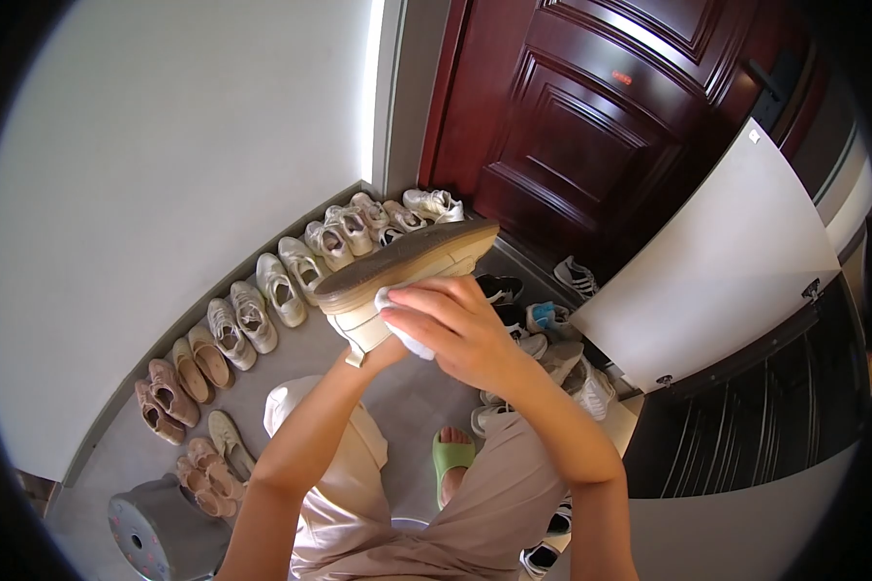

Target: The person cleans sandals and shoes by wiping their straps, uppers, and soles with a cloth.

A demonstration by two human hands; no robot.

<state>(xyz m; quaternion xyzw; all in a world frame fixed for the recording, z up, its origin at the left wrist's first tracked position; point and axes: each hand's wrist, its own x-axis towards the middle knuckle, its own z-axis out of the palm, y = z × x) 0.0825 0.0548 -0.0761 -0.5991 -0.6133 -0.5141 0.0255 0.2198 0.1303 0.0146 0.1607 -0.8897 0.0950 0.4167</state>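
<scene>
A cream shoe with a brown sole (407, 263) is held up at the centre of the head view, its sole turned upward and its heel tab toward the lower left. My left hand (388, 351) grips it from below, fingers mostly hidden behind the shoe. In my right hand (460, 329) is a white cloth (407, 334), pressed by bent fingers against the side of the shoe near the heel.
Rows of shoes (277, 289) line the white wall. More shoes (591, 387) stand right, beside an open white cabinet door (717, 261). A grey stool (165, 528) is lower left, a dark red door (572, 126) behind. A green slipper (452, 455) is on a foot below.
</scene>
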